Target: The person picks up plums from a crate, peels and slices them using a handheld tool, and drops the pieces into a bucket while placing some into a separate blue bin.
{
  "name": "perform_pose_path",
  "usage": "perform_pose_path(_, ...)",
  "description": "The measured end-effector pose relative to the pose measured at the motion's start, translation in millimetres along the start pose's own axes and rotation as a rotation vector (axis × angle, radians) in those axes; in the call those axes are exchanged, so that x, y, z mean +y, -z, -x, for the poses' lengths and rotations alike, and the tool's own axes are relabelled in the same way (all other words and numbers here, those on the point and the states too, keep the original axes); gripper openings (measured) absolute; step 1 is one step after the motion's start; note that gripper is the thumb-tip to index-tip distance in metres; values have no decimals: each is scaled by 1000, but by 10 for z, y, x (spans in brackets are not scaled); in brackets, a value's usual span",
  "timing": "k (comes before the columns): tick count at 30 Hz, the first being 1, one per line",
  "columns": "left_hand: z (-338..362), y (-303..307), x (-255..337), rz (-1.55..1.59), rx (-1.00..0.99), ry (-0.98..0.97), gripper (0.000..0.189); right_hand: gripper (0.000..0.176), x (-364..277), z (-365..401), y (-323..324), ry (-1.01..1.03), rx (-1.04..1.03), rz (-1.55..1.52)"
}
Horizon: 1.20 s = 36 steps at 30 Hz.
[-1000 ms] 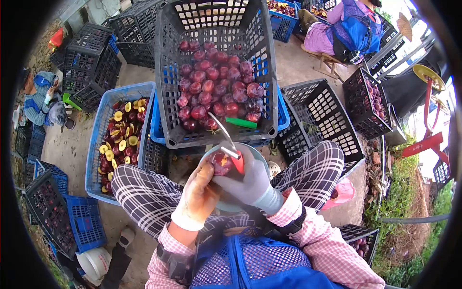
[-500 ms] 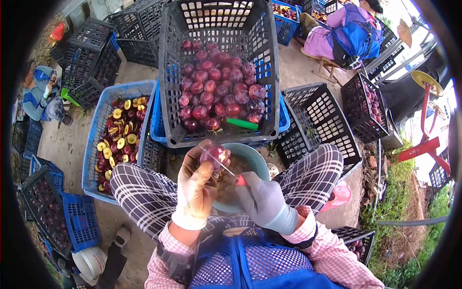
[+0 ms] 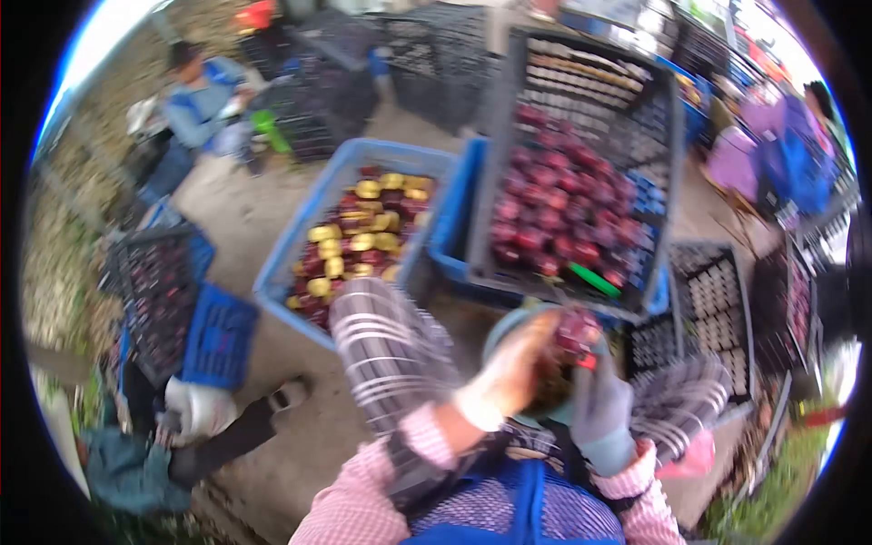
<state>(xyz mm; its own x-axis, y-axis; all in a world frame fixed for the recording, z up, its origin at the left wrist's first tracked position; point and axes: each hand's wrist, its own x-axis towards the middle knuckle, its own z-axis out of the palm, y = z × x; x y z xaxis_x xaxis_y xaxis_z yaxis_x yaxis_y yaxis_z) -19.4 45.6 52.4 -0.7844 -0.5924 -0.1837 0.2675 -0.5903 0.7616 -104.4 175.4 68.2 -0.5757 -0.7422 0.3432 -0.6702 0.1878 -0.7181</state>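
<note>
In my left hand (image 3: 518, 359), which wears a stained pale glove, a dark red plum (image 3: 575, 332) is gripped at the fingertips. My right hand (image 3: 603, 407), in a grey glove, is closed around a small knife with a red handle (image 3: 586, 361). The knife is against or just beside the plum; blur hides its blade. Under both hands is a pale teal basin (image 3: 498, 336), mostly covered by them. Just beyond, a tilted black crate (image 3: 495, 154) holds many whole plums (image 3: 554, 200) and a bright green object (image 3: 595, 279).
To the left, a blue crate (image 3: 306, 218) contains cut plums (image 3: 363, 242) with yellow flesh. More crates (image 3: 218, 331) stand farther left and an open black crate (image 3: 718, 300) at right. A person (image 3: 204, 104) sits at upper left, another (image 3: 136, 463) at lower left, another (image 3: 786, 150) at upper right.
The view has swung left, so the crates and my hands appear farther right and blurred. The plum stays in my left hand; the knife handle is now closer to it.
</note>
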Motion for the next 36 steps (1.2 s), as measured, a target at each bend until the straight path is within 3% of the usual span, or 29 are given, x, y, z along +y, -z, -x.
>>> perform_pose_path(2, -76, 54, -132, 350, -80, 259, 36, 40, 85, -10, -14, 2, -52, 124)
perform_pose_path(4, -110, 87, -136, 304, -289, 50, 38, 43, 219, 37, 4, 39, -88, 178)
perform_pose_path(5, -118, 84, -48, 206, -298, 59, 43, 43, 201, 31, 15, 35, -102, 204)
perform_pose_path(6, -109, 60, 14, 155, -223, 77, 45, 42, 187, 32, 30, 51, -107, 231)
perform_pose_path(8, -38, -17, 128, 90, -132, 82, 47, 11, 125, 44, -11, 78, -28, 225)
perform_pose_path(10, 29, -11, 270, -167, -117, 66, 53, 12, 111, 80, -4, 79, -34, 222)
perform_pose_path(12, -12, 66, 170, -134, -121, 107, 55, 12, 163, 117, -8, 77, -41, 221)
perform_pose_path(14, -22, 55, 121, -237, -92, 39, 47, 34, 246, 143, 3, 56, -127, 225)
perform_pose_path(16, -3, 41, 156, 31, -142, 148, 40, 35, 228, 123, -10, 67, -144, 194)
perform_pose_path(17, -22, -23, 75, 211, -72, 210, 39, 35, 208, 110, -43, 78, -90, 156)
perform_pose_path(20, -31, 5, 41, 230, -240, 209, 37, 31, 215, 95, -93, 76, -28, 142)
perform_pose_path(22, -55, -25, 71, 186, -235, 135, 36, 28, 232, 109, -98, 56, -17, 168)
perform_pose_path(24, 44, -106, 299, -364, -112, 37, 41, 24, 251, 116, -82, 54, -64, 245)
perform_pose_path(25, -26, -41, 106, -332, -127, -85, 49, 24, 262, 122, -74, 54, -65, 243)
perform_pose_path(28, 21, -7, 197, -341, -145, -27, 50, 21, 268, 139, -106, 64, -101, 270)
perform_pose_path(30, -104, 132, 54, -79, -141, 51, 49, 19, 259, 139, -131, 73, -60, 230)
perform_pose_path(31, -148, 236, -116, 308, -207, 115, 47, 16, 232, 133, -135, 51, -59, 229)
perform_pose_path(34, -104, 206, -92, 303, -272, 94, 44, 18, 252, 119, -161, 96, -46, 255)
perform_pose_path(36, -56, 84, 32, 269, -185, 132, 41, 20, 299, 119, -170, 86, -54, 269)
